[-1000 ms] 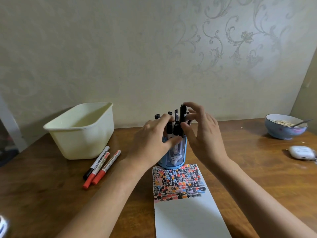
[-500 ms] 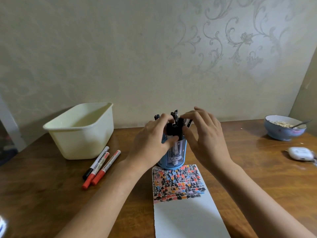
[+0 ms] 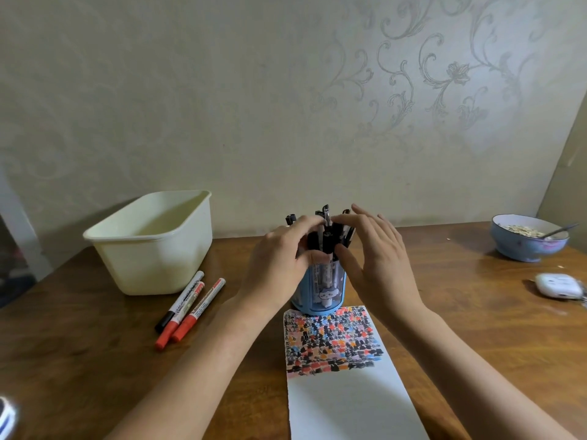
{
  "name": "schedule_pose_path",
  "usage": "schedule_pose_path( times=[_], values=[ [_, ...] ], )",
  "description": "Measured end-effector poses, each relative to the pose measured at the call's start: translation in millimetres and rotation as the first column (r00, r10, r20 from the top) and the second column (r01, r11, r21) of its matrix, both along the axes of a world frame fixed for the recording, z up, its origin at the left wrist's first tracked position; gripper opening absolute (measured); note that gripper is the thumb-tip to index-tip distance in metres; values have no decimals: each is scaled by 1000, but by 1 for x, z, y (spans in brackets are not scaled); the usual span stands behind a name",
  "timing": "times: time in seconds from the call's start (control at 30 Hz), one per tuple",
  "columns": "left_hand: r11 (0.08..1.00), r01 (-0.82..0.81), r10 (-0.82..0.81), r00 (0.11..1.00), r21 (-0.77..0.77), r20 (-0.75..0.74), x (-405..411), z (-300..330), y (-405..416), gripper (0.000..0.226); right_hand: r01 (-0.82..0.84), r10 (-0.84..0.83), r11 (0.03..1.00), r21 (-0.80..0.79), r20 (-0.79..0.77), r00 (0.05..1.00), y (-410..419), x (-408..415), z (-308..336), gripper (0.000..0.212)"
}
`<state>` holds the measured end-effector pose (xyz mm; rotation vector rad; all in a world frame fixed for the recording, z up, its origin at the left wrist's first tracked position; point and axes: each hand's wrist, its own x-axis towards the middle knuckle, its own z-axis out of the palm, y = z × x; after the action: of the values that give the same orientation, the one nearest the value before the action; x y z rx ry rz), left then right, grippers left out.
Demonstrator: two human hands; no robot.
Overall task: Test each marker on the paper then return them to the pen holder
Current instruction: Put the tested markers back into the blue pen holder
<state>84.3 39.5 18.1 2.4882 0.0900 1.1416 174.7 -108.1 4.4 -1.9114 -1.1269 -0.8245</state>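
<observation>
Blue pen holder (image 3: 320, 292) full of upright markers (image 3: 327, 239); cereal in bowl (image 3: 527, 249).

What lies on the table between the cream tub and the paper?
In the head view, three markers lie side by side between the tub and the paper, crossed nearer the paper by the left forearm. The table there is otherwise bare.

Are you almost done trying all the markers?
Lots looks done: the paper has rows of colour marks on its top part, and the blue pen holder is packed with markers. In hand: the left hand and right hand are around the holder's markers. Maybe left: three loose markers on the table.
</observation>
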Motion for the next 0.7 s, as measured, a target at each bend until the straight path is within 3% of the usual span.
schedule_pose_path(
  times=[0.1,0.27,0.37,0.43,0.53,0.7],
  values=[
    [999,-9,8,1000,52,8,-1,-2,-1,40,-4,5,1000,29,-22,1000,1,1,-2,35],
    [996,-9,8,1000,85,11,-1,-3,4,30,-38,38,999,-2,-18,999,0,-1,-9,48],
    [998,36,-36,999,50,-1,-14,0,7,40,-46,46,999,11,3,999,-1,-6,-8,55],
    [999,19,-19,1000,29,-3,-30,0,15,44,-28,26,999,36,57,998,0,-13,-6,46],
    [996,-93,90,988,-13,-124,-60,-4,45,33,-26,24,1000,11,135,991,5,-25,-9,33],
    [933,-359,322,873,-35,-365,-105,-25,96,16,-150,170,982,-119,180,969,14,-46,-23,18]
  ],
)
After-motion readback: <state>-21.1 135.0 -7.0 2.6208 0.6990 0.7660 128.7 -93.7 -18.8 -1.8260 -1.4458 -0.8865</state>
